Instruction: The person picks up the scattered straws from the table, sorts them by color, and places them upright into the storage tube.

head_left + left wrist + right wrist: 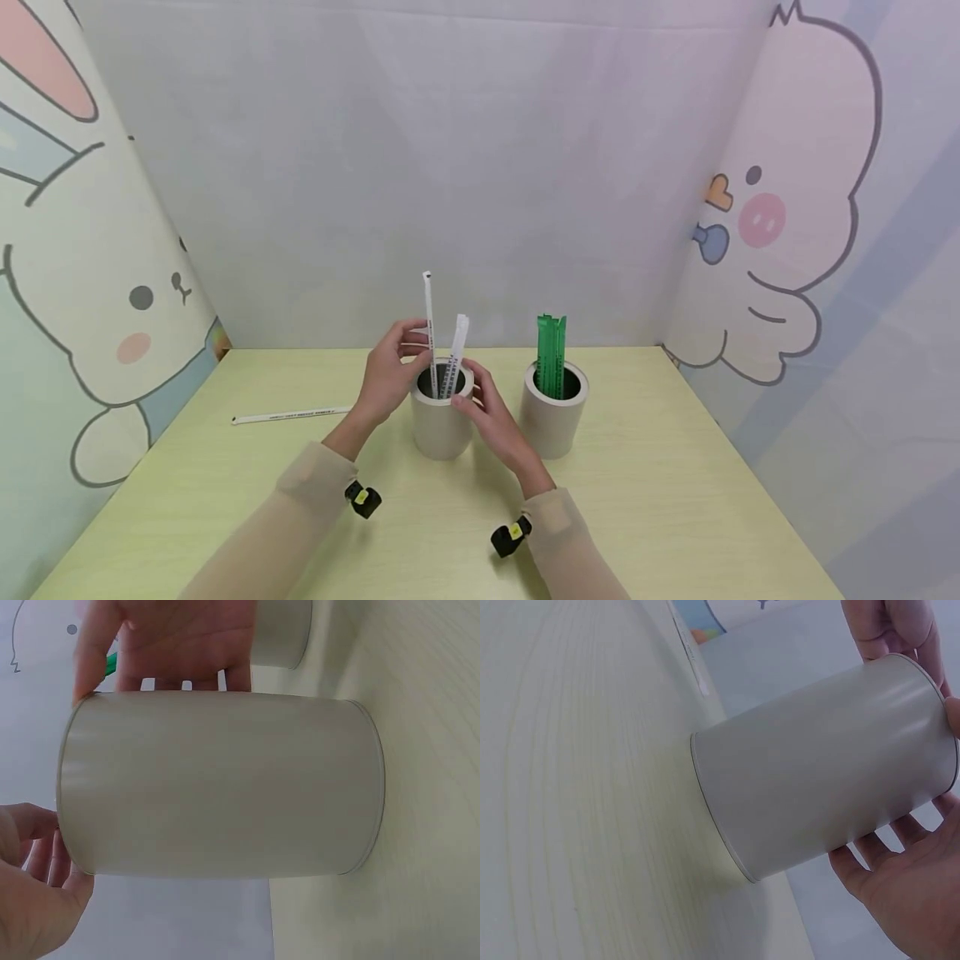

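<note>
A light grey cylindrical holder stands upright on the table, with white wrapped straws bearing dark print inside it. One taller white straw rises from its left side, its lower end inside the holder. My left hand is at the holder's left rim, thumb and fingers about this tall straw. With my right hand I grip the holder's right side, thumb at the rim, fingers along the wall. In the right wrist view the right hand's fingers lie against the wall. The straws are hidden in both wrist views.
A second grey holder with several green wrapped sticks stands just to the right. Another white straw lies flat on the table at the left. A pale curtain hangs behind the table.
</note>
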A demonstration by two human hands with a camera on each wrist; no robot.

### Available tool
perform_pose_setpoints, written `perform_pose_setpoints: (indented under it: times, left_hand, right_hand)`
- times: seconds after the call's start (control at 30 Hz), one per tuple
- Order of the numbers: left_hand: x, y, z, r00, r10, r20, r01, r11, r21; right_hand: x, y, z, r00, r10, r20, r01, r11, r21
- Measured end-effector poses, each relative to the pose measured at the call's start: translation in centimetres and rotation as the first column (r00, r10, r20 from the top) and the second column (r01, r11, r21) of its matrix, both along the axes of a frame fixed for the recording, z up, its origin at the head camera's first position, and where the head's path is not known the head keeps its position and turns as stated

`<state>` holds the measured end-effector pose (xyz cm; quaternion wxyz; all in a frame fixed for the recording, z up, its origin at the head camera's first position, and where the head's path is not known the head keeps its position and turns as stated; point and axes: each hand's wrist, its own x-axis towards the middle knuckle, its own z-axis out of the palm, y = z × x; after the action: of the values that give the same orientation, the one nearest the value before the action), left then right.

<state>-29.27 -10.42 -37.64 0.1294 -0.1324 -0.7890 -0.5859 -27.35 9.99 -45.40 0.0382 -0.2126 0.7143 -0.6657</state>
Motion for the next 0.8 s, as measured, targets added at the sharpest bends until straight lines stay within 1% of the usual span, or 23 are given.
perform_pose_setpoints:
  times: [0.17, 0.3, 0.43, 0.53, 0.63, 0.7, 0.73, 0.8]
  left_hand:
    - [0.1, 0.0, -0.2, 1.000, 0.009, -0.004, -0.009, 0.999, -0.037]
    - [0.2, -0.6, 0.1, 0.999, 0.001, -0.032, -0.004, 0.996, -0.084]
    - [0.2, -1.9, 0.3, 0.997, 0.001, -0.077, -0.011, 0.991, -0.132]
    - [0.3, -3.4, 0.5, 0.994, -0.010, -0.113, -0.013, 0.980, -0.200]
    - [0.2, -5.4, 0.6, 0.989, -0.038, -0.145, -0.006, 0.957, -0.290]
    - [0.2, -6.9, 0.6, 0.986, -0.066, -0.154, 0.007, 0.934, -0.357]
    - [0.2, -7.6, 0.5, 0.985, -0.080, -0.156, 0.011, 0.918, -0.398]
    - [0.2, -9.2, 0.3, 0.982, -0.104, -0.160, 0.013, 0.873, -0.488]
  right_hand:
    - [0.0, 0.1, 0.0, 1.000, -0.001, -0.001, 0.001, 1.000, -0.004]
    - [0.1, 0.1, 0.0, 1.000, -0.004, 0.006, 0.004, 1.000, -0.005]
    - [0.2, 0.1, 0.1, 1.000, -0.001, 0.013, 0.001, 1.000, -0.004]
    - [0.2, 0.0, 0.1, 1.000, -0.002, 0.008, 0.002, 1.000, -0.001]
    - [0.2, 0.0, 0.1, 1.000, -0.007, 0.002, 0.007, 1.000, 0.006]
    - [0.2, 0.0, 0.0, 1.000, -0.010, 0.003, 0.010, 1.000, 0.009]
    - [0.1, 0.0, 0.0, 1.000, -0.011, -0.001, 0.011, 1.000, 0.009]
    - [0.1, 0.0, 0.0, 1.000, -0.014, 0.001, 0.014, 1.000, 0.010]
